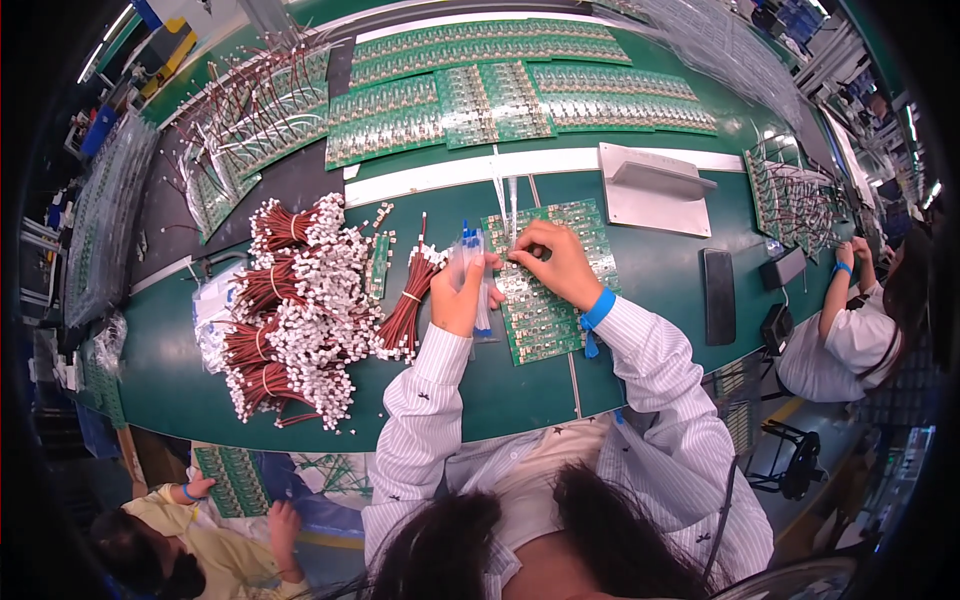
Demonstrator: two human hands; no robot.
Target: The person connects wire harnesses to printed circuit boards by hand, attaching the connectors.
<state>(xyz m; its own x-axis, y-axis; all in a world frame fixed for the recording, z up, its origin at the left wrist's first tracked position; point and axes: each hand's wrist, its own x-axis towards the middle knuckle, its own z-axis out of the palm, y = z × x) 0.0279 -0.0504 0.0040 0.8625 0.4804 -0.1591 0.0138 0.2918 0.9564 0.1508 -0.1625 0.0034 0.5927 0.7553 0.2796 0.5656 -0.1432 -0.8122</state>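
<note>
My left hand [458, 300] is closed around a clear plastic sleeve with blue ends [470, 250], at the left edge of a green circuit board panel [545, 325]. Over the panel's upper half, the thumb and forefinger of my right hand [562, 265] are pinched together, and whatever lies between them is too small to name. Beside those fingertips, pale translucent strips [506, 200] run up from the panel toward the far side. A rubber-banded bundle of red-brown wires with white connectors [404, 312] lies just left of my left hand.
Many wire bundles [268, 285] are heaped at the left. More board panels [495, 100] cover the far side, some wired [250, 135]. A metal bracket [655, 190] and a black phone-like slab [718, 297] lie to the right. Co-workers sit at right [850, 340] and lower left [180, 540].
</note>
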